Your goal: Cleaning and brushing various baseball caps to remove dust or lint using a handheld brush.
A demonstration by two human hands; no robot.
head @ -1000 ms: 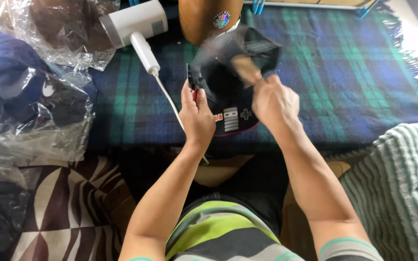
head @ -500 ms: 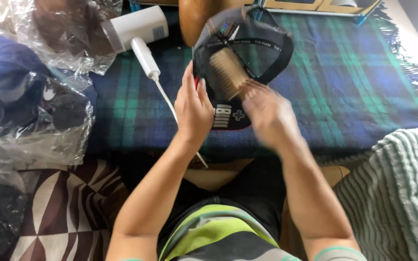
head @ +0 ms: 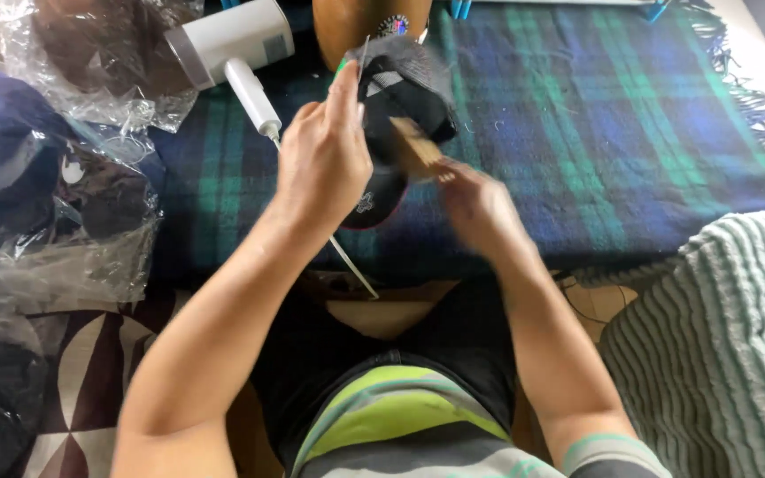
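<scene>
- My left hand (head: 322, 164) is closed on the dark cap (head: 396, 97), fingers pinching its near edge and holding it up off the plaid blanket (head: 595, 133), tilted so the crown faces away from me.
- My right hand (head: 478, 205) is wrapped around a small wooden brush (head: 413, 146), whose head lies against the cap's side — the grip looks firm, though the hand is smeared by motion blur.
- The cap sits between both hands, above the near middle of the blanket, its brim pointing down toward me with a small pale emblem showing.
- Progress, as I judge it: the brushing is under way, mid-stroke. I can't see any lint or dust to say which parts are clean, so how much remains is open.
- Just past the cap stands a brown rounded object (head: 360, 22) with a round sticker, cut off by the top edge.
- To the left lies a white handheld appliance (head: 227, 40), its cord (head: 347, 257) running under my left wrist toward my lap.
- Further left, crinkled clear plastic bags (head: 64, 177) cover dark and blue fabric — I can't tell what the items are.
- A ribbed pale green throw (head: 719, 336) fills the lower right.
- The brush bristles and the cap's far side are hidden or too blurred to read.
</scene>
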